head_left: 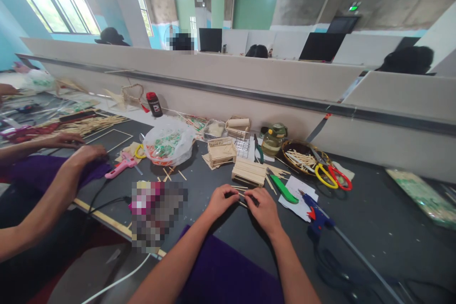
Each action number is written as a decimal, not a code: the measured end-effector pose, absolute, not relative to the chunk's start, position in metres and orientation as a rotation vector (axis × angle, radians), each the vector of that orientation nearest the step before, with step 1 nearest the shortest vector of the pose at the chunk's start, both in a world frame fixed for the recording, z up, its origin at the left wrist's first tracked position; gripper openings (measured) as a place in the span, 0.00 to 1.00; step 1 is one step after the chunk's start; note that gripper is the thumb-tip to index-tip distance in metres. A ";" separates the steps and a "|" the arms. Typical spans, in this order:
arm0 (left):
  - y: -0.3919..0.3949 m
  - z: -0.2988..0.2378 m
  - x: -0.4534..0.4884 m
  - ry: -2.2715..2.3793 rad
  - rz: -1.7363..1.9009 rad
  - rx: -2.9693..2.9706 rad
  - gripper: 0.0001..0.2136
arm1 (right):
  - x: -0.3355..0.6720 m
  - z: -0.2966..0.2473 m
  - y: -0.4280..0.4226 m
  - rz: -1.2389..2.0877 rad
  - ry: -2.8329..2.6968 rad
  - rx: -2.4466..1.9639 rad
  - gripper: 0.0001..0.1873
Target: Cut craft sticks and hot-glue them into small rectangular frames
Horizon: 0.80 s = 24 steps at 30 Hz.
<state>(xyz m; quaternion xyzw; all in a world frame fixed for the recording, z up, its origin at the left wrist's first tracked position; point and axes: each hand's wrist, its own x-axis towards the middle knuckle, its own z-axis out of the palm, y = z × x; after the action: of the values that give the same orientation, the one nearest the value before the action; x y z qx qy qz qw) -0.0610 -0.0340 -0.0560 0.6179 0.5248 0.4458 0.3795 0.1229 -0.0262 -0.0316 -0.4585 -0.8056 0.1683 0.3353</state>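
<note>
My left hand (221,203) and my right hand (262,209) are close together over the dark table, fingertips pinched. Between them are thin wooden sticks (242,194), partly hidden by my fingers, so how many is unclear. Just beyond my fingers stands a small slatted piece built of wooden sticks (249,172). Behind it, to the left, is a box-like stick model (221,152). A green utility knife (285,190) lies to the right of my hands, partly over white paper (298,189). Further right, a blue hot glue gun (318,216) rests with its nozzle toward the paper.
A wicker basket (285,156) holds sticks, near red and yellow scissors (335,178). Beside it stands a bottle (272,140). Left are a plastic bag (169,142) and a pink glue gun (123,165), by a co-worker's hands (87,154). A partition (221,73) runs behind.
</note>
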 end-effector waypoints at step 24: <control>-0.033 -0.054 -0.061 1.365 1.113 1.598 0.06 | 0.122 -0.033 -0.027 0.422 -2.158 -1.222 0.08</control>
<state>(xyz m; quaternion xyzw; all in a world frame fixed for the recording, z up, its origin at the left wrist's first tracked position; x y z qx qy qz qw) -0.0609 -0.0332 -0.0540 0.6236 0.5326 0.4344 0.3725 0.1219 -0.0267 -0.0330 -0.4623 -0.8160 0.1597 0.3080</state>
